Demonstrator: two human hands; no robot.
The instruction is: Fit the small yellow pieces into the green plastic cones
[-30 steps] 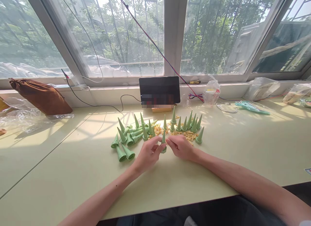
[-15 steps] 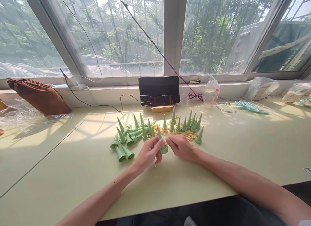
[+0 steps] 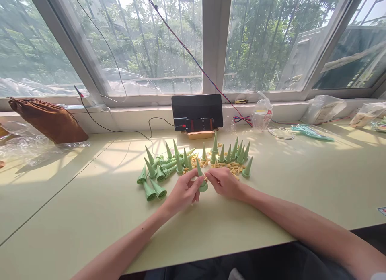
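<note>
My left hand (image 3: 183, 190) is closed around a green plastic cone spike (image 3: 204, 187), its tip pointing up and its wider ringed base showing below the thumb. Right beside it, my right hand (image 3: 225, 182) pinches a small tan peg (image 3: 206, 176) against the side of the spike; the fingers mostly hide it. Behind my hands, several green spikes stand upright, among them one at the right (image 3: 247, 168). Loose tan pegs (image 3: 233, 166) lie scattered between them. More spikes lie on their sides at the left, including one (image 3: 159, 189) with its hollow end toward me.
A dark tablet (image 3: 197, 105) and a phone (image 3: 202, 124) lean on a wooden stand (image 3: 200, 135) by the window. At the left are a brown pouch (image 3: 50, 120) and clear plastic wrap (image 3: 39, 145). Plastic bags (image 3: 262, 112), a cable and a teal packet (image 3: 312, 132) lie at the back right.
The spike in my left hand has turned or tilted very slightly, and the left fingers have shifted a little. My right hand stays pinched beside it.
</note>
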